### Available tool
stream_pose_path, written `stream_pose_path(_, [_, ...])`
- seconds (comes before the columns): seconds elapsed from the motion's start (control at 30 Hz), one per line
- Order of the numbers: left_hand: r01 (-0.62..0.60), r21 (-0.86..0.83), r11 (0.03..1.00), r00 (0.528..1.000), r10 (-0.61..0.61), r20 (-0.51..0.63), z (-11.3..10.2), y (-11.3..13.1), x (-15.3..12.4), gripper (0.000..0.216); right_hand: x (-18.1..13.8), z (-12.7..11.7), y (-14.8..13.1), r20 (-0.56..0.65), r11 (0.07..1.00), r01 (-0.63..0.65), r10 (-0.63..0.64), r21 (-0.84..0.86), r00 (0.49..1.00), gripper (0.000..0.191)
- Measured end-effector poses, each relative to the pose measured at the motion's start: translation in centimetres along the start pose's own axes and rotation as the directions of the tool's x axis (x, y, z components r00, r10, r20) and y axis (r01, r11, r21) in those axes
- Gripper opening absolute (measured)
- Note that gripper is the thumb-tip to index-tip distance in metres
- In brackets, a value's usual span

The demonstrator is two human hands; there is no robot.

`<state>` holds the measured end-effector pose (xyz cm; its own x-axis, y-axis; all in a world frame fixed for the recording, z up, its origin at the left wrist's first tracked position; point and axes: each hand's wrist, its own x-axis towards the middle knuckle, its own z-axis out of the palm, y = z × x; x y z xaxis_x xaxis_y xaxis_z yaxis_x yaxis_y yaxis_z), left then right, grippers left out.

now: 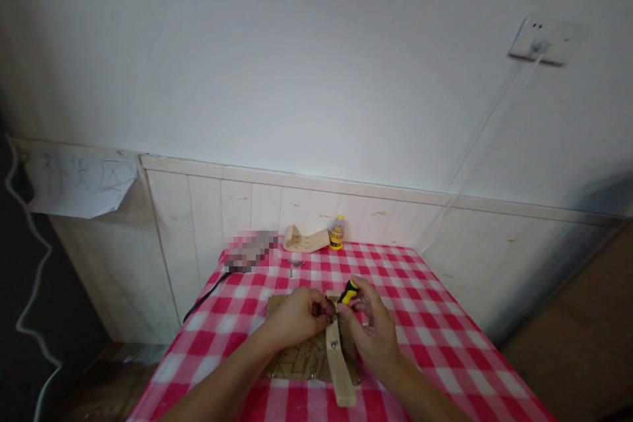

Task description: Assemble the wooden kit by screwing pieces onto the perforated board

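My right hand (373, 330) grips a yellow-and-black screwdriver (349, 291), its handle tilted up to the right. The tip end is close to my left fingers, over a pale wooden piece (340, 372). My left hand (299, 318) is closed at the far part of that wood, its fingertips pinched together; whatever lies between them is too small to make out. A round metal screw or bolt head (333, 345) sits in the wood nearer to me. Beneath the wood lies a brown patterned board (301, 361), partly covered by my left arm.
A red-and-white checked cloth (420, 356) covers the table. At the back stand a curved wooden piece (306, 239) and a yellow-capped bottle (337, 233). Several screws (295, 264) lie in front of them. A dark strap (210, 293) hangs over the left edge. A wall (297, 79) rises behind.
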<state>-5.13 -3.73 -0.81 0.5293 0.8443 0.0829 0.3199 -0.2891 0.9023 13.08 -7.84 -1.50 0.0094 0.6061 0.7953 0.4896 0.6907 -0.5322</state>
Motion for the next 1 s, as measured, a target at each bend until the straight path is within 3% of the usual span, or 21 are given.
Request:
stream_pose_path(0.33, [-0.024, -0.031, 0.999, 1.000, 0.024, -0.003, -0.1, -0.1, 0.0, 0.020, 0.0, -0.9, -1.2, -0.076, 0.999, -0.008, 0.012, 0.051, 0.997, 0.048])
stream_pose_path(0.6, [-0.042, -0.064, 0.997, 0.999, 0.043, 0.015, 0.3, -1.5, 0.4, 0.020, -1.3, -1.3, -1.3, 0.009, 0.997, 0.070, -0.071, 0.019, 0.997, 0.052])
stream_pose_path(0.8, [-0.037, -0.050, 0.998, 0.999, 0.037, 0.008, 0.0, -0.7, 0.2, 0.019, -1.7, -1.3, -1.2, 0.022, 0.997, 0.058, -0.059, 0.059, 0.998, 0.051])
stream_pose_path(1.0, [-0.037, -0.040, 0.998, 0.999, 0.037, 0.003, -0.1, 0.3, -0.1, 0.015, -1.1, -1.5, -1.8, 0.123, 0.987, 0.060, -0.079, 0.151, 0.989, 0.049])
